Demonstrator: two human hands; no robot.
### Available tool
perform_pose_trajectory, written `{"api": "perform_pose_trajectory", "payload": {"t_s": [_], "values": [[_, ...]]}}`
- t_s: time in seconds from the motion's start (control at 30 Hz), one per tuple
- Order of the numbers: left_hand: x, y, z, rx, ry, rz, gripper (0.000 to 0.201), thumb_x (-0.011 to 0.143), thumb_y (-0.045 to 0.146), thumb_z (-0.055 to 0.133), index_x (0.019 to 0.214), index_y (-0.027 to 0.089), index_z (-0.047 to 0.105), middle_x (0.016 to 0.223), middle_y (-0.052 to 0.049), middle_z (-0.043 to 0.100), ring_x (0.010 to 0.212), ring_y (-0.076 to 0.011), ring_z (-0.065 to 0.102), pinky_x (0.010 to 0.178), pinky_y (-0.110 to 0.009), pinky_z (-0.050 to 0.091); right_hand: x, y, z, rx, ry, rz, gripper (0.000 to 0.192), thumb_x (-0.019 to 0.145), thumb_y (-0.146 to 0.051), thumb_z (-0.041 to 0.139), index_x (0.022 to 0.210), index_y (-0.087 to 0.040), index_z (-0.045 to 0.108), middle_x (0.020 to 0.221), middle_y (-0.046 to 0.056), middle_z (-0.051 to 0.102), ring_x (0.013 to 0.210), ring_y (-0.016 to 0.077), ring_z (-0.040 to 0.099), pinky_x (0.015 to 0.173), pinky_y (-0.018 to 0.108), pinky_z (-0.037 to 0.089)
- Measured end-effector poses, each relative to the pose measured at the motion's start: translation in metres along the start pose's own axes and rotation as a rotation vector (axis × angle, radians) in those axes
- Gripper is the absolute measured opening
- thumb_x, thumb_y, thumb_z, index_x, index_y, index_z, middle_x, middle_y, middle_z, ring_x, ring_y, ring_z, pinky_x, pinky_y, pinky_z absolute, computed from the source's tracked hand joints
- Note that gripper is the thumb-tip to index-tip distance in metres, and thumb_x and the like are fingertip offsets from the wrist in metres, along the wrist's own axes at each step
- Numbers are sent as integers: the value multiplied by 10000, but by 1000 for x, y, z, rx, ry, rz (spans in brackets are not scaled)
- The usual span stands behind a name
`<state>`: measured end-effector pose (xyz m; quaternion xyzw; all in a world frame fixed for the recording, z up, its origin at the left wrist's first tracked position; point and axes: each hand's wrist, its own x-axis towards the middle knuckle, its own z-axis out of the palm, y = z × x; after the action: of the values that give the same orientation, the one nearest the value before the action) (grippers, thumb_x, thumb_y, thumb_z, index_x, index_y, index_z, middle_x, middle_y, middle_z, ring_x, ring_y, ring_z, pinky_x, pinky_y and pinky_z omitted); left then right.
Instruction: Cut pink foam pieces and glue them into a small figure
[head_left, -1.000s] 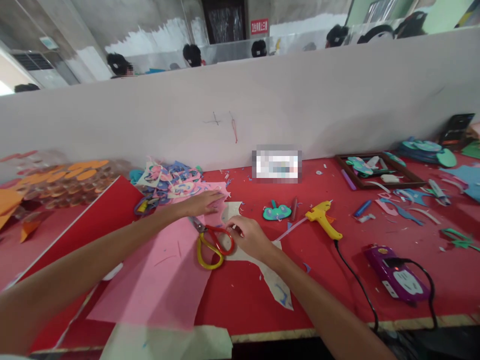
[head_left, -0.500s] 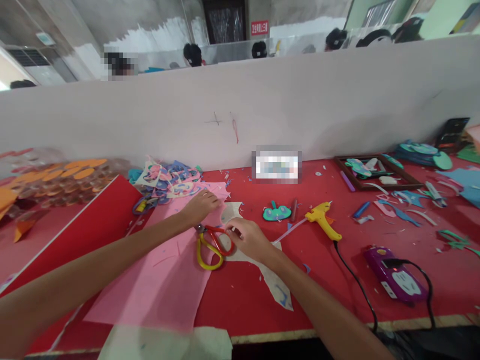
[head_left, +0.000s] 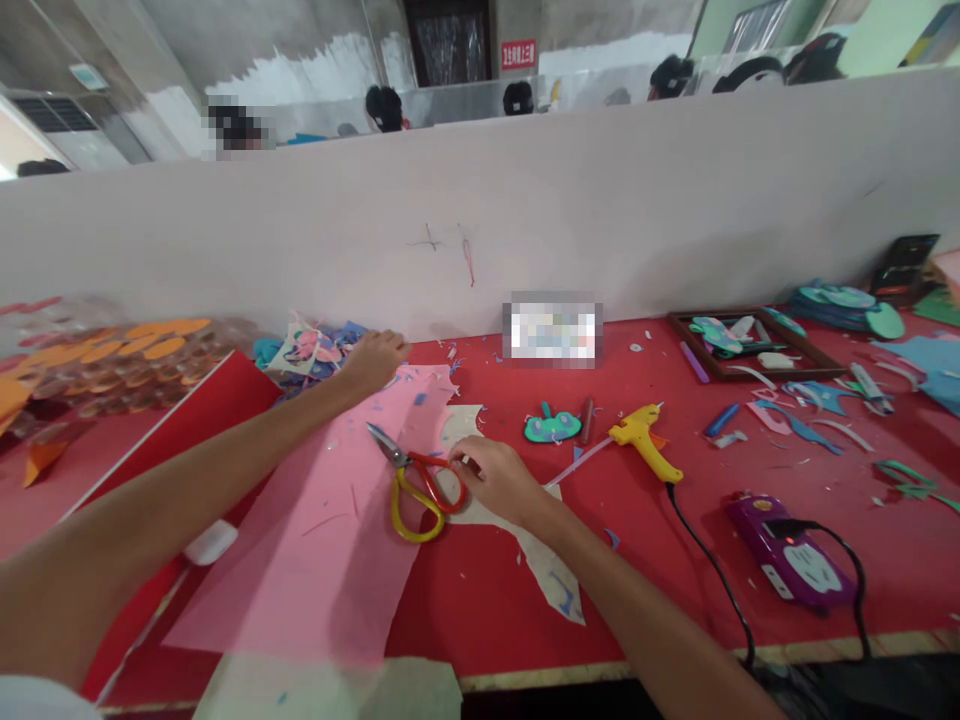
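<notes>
Centre frame, my right hand (head_left: 501, 482) pinches what looks like flimsy cream paper (head_left: 480, 505) beside the scissors (head_left: 415, 482); my left hand (head_left: 373, 360) rests loosely on limp scraps (head_left: 307, 350).

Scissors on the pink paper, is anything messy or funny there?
The scissors lie slanted across the pink sheet's edge, by the right hand. Small paper scraps lie scattered over the red table. Nothing looks broken.

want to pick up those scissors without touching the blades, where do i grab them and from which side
Grip the scissors by the two handle loops, one red and one yellow, which lie nearest the table's front edge. The closed blades point up and left, over the pink sheet. Come from the right, where the right hand already rests at the red loop, probably the easiest reach.
</notes>
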<state>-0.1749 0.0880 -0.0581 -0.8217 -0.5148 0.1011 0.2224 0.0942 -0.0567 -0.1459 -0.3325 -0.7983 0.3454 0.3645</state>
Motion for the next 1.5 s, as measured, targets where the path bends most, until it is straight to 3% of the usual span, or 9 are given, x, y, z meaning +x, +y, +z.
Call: {"api": "perform_pose_trajectory", "payload": {"t_s": [0.1, 0.2, 0.33, 0.5, 0.67, 0.8, 1.0, 1.27, 1.5], "values": [[10, -26, -1, 58, 11, -148, 328, 917, 54, 378, 1147, 56, 611, 1213, -213, 565, 1200, -303, 503, 993, -426, 403, 0, -2, 0, -6, -3, 3, 104, 952, -143, 551, 983, -170, 647, 941, 13, 658, 819, 90, 574, 732, 188, 369], [20, -31, 8, -70, -72, -48, 409, 958, 162, 446, 1355, 104, 529, 1393, -182, 502, 1262, -259, 495, 1041, -361, 418, -1, -5, -2, -8, -12, -7, 128, 946, -118, 544, 997, -171, 649, 964, 14, 661, 854, 93, 584, 745, 186, 375], [28, -5, 21, -480, -254, 286, 567, 962, 403, 556, 1486, 216, 449, 1501, -100, 458, 1355, -201, 468, 1113, -269, 389, -2, -8, -4, -24, -34, -20, 114, 948, -110, 543, 975, -162, 641, 953, 12, 657, 844, 91, 572, 744, 186, 370], [25, 38, 27, -529, -229, 225, 637, 903, 558, 609, 1414, 188, 524, 1422, -131, 497, 1271, -248, 524, 1032, -307, 452, -2, -9, -4, -44, -55, -20, 111, 942, -109, 552, 979, -166, 641, 976, 10, 660, 829, 91, 565, 742, 195, 364], [25, 52, 39, -588, -106, 181, 388, 968, 455, 488, 1163, 145, 614, 1199, -123, 578, 1096, -204, 557, 1003, -316, 446, -2, -10, -5, -53, -74, -32, 130, 949, -110, 538, 994, -175, 642, 1010, 12, 664, 868, 100, 581, 774, 202, 375], [24, 53, 46, -666, -70, 141, 394, 972, 499, 457, 1045, 142, 608, 1092, -106, 607, 1041, -200, 540, 954, -319, 440, -2, -11, -6, -64, -88, -23, 134, 961, -128, 532, 1004, -179, 648, 1015, 18, 662, 861, 101, 581, 759, 202, 370], [22, 52, 42, -701, -75, 160, 366, 995, 467, 421, 995, 141, 589, 1055, -97, 617, 1026, -192, 538, 919, -307, 423, -3, -9, -3, -80, -108, -30, 114, 972, -148, 527, 987, -178, 636, 983, 16, 654, 869, 105, 580, 768, 202, 367], [21, 58, 37, -549, -95, 185, 352, 1020, 410, 382, 944, 124, 572, 996, -114, 600, 948, -194, 553, 893, -318, 432, -2, -12, -5, -76, -122, -21, 126, 965, -130, 524, 973, -171, 643, 986, 18, 652, 842, 98, 567, 748, 199, 358], [27, 45, 32, -411, -100, -90, 227, 910, 116, 388, 1041, 104, 573, 1045, -157, 627, 1002, -244, 597, 855, -341, 457, -2, -11, -6, -86, -125, -31, 118, 965, -131, 528, 982, -172, 638, 985, 16, 648, 824, 96, 553, 735, 201, 349]]}}
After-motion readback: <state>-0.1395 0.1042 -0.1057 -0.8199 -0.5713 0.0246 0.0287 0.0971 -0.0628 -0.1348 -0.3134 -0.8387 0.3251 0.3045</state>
